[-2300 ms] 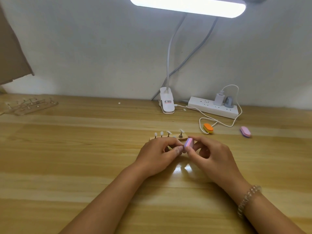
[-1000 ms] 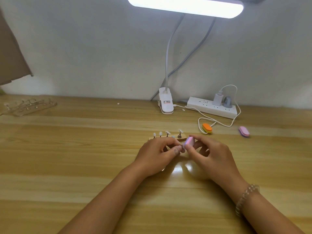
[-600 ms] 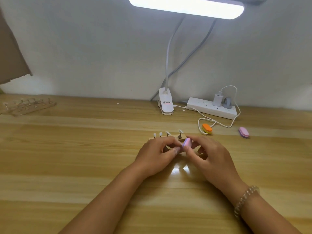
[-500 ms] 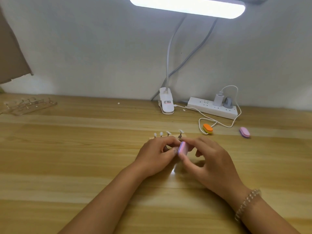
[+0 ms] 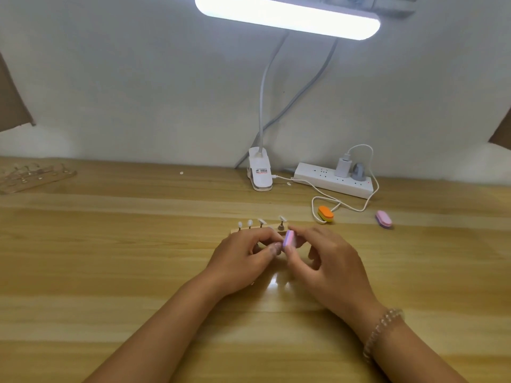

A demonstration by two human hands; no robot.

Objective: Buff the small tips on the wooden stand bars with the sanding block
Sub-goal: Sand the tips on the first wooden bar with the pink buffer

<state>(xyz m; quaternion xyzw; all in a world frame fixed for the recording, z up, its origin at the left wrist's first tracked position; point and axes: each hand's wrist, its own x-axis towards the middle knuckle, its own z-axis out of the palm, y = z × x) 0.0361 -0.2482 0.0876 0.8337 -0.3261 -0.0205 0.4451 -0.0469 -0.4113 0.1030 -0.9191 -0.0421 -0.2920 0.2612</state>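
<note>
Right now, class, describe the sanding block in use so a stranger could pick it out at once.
On the wooden desk, find the wooden stand at its middle. Just in front of it, the right hand pinches a pink-and-lilac sanding block on edge. The orange block and the other pink block lie loose, farther right by the power strip.

Just the one view, riding on my head, facing forward and tilted down over the wooden table [image 5: 110,272] toward the white wall [image 5: 138,78]. It's close in: my left hand [image 5: 240,261] on the wooden stand [image 5: 285,226] and my right hand [image 5: 329,266] pinching the sanding block [image 5: 289,239] sit dead centre, forearms running off the bottom edge. Wide lens — the lamp bar [image 5: 287,15] bows across the top.
</note>
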